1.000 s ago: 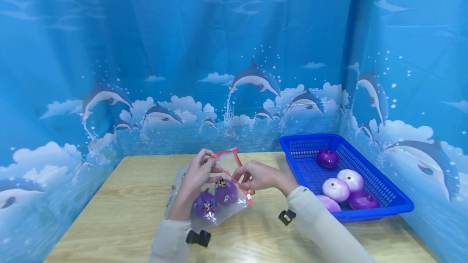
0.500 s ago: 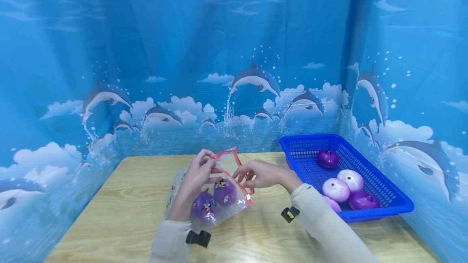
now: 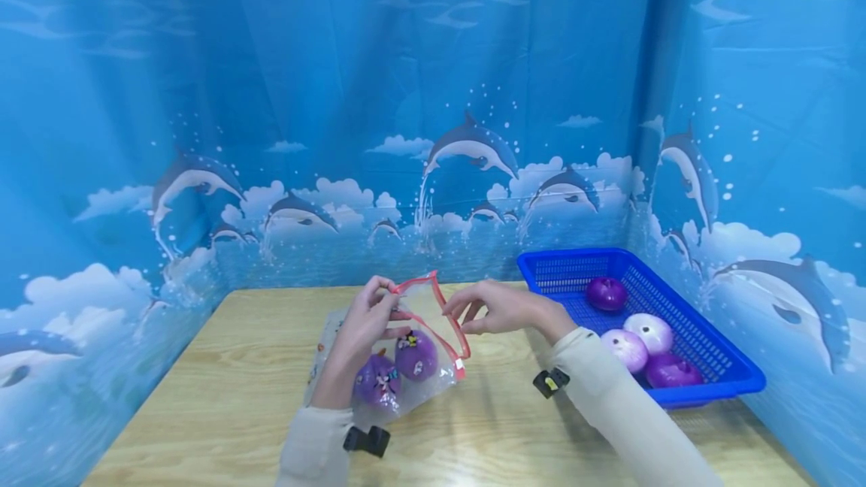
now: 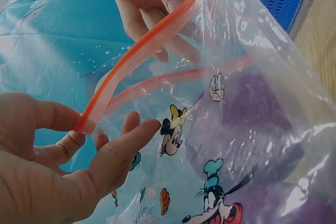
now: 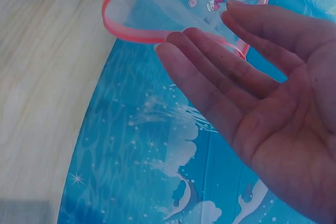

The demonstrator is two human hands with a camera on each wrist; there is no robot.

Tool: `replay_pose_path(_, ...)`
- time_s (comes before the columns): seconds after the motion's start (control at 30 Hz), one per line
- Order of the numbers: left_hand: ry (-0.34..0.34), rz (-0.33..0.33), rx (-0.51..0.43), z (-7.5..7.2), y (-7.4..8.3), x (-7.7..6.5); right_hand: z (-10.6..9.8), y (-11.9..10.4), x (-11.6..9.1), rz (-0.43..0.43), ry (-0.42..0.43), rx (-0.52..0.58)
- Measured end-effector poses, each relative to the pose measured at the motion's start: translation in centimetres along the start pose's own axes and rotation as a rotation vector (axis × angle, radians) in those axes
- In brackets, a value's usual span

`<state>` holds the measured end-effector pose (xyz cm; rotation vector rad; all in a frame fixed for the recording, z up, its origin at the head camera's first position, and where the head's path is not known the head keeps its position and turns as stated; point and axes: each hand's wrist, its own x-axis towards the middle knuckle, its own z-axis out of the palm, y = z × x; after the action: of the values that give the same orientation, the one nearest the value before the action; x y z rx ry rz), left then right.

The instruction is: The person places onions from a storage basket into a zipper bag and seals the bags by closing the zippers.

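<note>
A clear zip bag [image 3: 428,391] with red zip edges and cartoon prints stands with its mouth spread apart. Inside it are two purple onions, one nearer [image 3: 377,385] and one farther right [image 3: 416,355]. My left hand [image 3: 364,325] pinches a corner of the red edge between thumb and finger; the left wrist view shows this grip [image 4: 58,166] closely, other fingers against the plastic. At the bag's right side is my right hand [image 3: 501,308], its fingers extended and holding nothing. In the right wrist view its fingertips overlap the red rim [image 5: 136,38].
On the right of the wooden table [image 3: 223,397] stands a blue plastic basket [image 3: 727,382] holding several onions: dark purple ones [image 3: 607,294] and paler ones [image 3: 649,333]. A dolphin-print curtain [image 3: 379,96] encloses the back and sides. Black wrist cameras [image 3: 367,441] sit on both sleeves.
My right hand has let go of the bag's red edge and drawn back to the right, toward the basket. The left hand keeps its grip, and the bag's mouth has spread a little wider.
</note>
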<state>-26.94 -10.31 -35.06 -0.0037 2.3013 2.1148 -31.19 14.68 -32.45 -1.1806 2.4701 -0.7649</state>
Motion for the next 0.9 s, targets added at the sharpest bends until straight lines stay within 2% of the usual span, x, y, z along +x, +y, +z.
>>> replay_pose_path(0.13,0.001,0.000,-0.001,0.0,0.1,-0.1,-0.6,0.2,-0.3,-0.017,0.003,-0.023)
replay_pose_path(0.4,-0.002,0.004,0.004,0.0,0.0,0.0,-1.6,0.9,-0.8,0.004,0.010,-0.048)
replay_pose_path(0.7,0.005,-0.017,0.018,0.2,-0.2,0.3,-1.9,1.6,-1.5,0.062,0.014,-0.057)
replay_pose_path(0.9,-0.003,0.005,0.016,0.2,-0.1,0.3,-2.5,1.8,-1.8,0.099,0.017,-0.064)
